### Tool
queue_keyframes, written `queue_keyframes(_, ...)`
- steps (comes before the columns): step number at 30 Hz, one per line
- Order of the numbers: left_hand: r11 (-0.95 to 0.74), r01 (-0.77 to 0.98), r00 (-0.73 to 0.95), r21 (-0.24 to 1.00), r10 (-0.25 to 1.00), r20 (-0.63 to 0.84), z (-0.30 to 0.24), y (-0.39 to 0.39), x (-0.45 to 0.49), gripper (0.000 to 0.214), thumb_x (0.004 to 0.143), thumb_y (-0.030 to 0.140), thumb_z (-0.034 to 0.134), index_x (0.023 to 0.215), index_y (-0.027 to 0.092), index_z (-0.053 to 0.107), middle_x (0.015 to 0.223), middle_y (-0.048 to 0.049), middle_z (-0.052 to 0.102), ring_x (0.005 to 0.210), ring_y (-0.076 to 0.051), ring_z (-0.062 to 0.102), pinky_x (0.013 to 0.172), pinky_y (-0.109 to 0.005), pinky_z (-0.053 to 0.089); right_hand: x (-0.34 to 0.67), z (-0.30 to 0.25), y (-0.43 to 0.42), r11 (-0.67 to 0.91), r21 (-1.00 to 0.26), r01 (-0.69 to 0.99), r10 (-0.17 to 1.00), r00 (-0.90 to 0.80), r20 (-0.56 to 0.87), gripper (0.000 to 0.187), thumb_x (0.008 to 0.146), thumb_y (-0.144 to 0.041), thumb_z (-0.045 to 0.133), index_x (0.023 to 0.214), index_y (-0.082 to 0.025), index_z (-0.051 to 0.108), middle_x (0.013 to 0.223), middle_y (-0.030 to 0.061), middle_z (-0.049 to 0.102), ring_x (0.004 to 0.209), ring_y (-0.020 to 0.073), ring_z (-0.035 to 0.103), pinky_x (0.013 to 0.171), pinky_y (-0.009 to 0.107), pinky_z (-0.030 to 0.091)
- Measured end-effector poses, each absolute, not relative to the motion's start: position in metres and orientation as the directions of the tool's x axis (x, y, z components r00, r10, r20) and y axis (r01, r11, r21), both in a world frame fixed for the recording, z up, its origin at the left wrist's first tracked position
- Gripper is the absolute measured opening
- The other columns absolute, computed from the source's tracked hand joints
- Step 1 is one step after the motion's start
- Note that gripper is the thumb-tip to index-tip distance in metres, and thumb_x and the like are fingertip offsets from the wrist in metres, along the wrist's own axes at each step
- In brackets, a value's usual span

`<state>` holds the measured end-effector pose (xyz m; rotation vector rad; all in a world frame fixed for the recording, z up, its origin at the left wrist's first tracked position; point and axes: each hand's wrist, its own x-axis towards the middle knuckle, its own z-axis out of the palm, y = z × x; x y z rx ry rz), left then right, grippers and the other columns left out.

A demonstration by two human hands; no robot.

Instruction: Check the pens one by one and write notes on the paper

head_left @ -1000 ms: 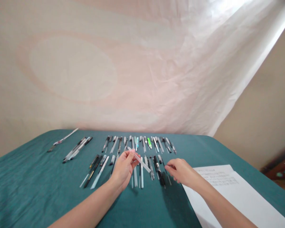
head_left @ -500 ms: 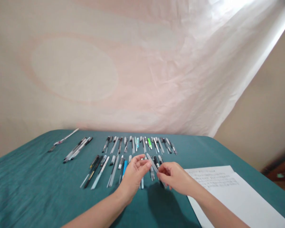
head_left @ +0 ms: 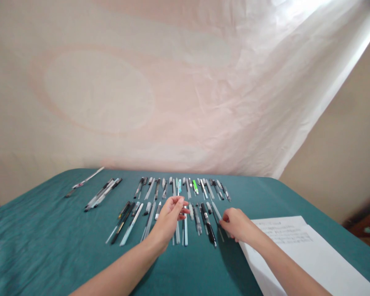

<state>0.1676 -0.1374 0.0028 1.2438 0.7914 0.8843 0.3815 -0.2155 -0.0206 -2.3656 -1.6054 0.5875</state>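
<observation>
My right hand [head_left: 237, 224] is closed on the lower part of a clear pen barrel [head_left: 216, 211], at the right end of the near row of pens. My left hand [head_left: 172, 213] hovers over the middle of that row. Its thumb and forefinger are pressed together, the other fingers loosely bent; whatever they hold, if anything, cannot be made out. Between the hands lie a black pen [head_left: 210, 231], a clear pen part [head_left: 197, 222] and a small cap [head_left: 209, 207]. The left hand partly covers several pens beneath it.
Behind runs a far row of taken-apart pens and caps, among them a bright green piece [head_left: 195, 187]. Bundled pens [head_left: 103, 194] and a long thin stick-like item [head_left: 84, 181] lie left. Written paper [head_left: 296, 250] lies right on the green cloth [head_left: 43, 242].
My right hand has moved right and down, bringing the clear barrel to the row's right end. My left hand has let go of the barrel's upper end and shifted slightly left.
</observation>
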Motion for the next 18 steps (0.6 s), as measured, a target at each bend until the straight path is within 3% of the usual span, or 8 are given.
queue_keyframes(4,0.095,-0.131,0.435,0.987,0.9,-0.029,0.012,-0.122,0.161,0.031,0.076,0.043,0.054,0.092,0.017,0.052,0.096,-0.0081,0.06,0.078,-0.016,0.059,0.067,-0.028,0.044,0.381,-0.021,-0.215,-0.373,-0.425,0.825,0.927,0.316,-0.201,0.029,0.08,-0.033,0.043,0.074,-0.012,0.063,0.053,0.0077,0.065,0.039,0.0141,0.06,0.032,0.016,0.036)
queue_keyframes(11,0.019,-0.019,0.492,1.0,0.87,-0.007,0.035,-0.087,0.135,0.034,0.076,0.039,0.055,0.101,0.015,0.053,0.105,-0.0119,0.06,0.088,-0.019,0.06,0.072,-0.028,0.044,0.381,-0.021,-0.216,-0.356,-0.446,0.821,0.934,0.297,-0.2,0.035,0.081,-0.037,0.04,0.062,-0.014,0.058,0.049,0.0064,0.062,0.038,0.0141,0.059,0.032,0.017,0.037)
queue_keyframes(13,-0.133,0.121,0.524,0.984,0.85,0.05,0.036,-0.071,0.124,0.038,0.078,0.042,0.051,0.104,0.015,0.054,0.106,-0.0119,0.061,0.09,-0.019,0.06,0.072,-0.028,0.045,0.381,-0.021,-0.216,-0.341,-0.451,0.825,0.94,0.283,-0.192,0.035,0.081,-0.037,0.04,0.06,-0.015,0.056,0.047,0.0053,0.06,0.038,0.0139,0.059,0.032,0.016,0.037)
queue_keyframes(15,-0.346,0.339,0.512,0.875,0.848,0.137,0.032,-0.051,0.111,0.039,0.08,0.043,0.046,0.106,0.015,0.055,0.103,-0.0096,0.063,0.089,-0.019,0.061,0.072,-0.028,0.046,0.382,-0.023,-0.216,-0.335,-0.46,0.822,0.942,0.277,-0.191,0.035,0.081,-0.037,0.039,0.058,-0.015,0.054,0.046,0.0042,0.059,0.038,0.0136,0.058,0.032,0.016,0.036)
queue_keyframes(18,-0.403,0.537,0.403,0.741,0.894,0.195,0.02,-0.019,0.085,0.034,0.076,0.037,0.05,0.1,0.014,0.059,0.1,-0.0087,0.064,0.091,-0.021,0.059,0.079,-0.028,0.043,0.383,-0.026,-0.216,-0.353,-0.465,0.812,0.935,0.292,-0.199,0.033,0.081,-0.037,0.041,0.059,-0.016,0.052,0.044,0.0023,0.056,0.037,0.0135,0.057,0.032,0.016,0.036)
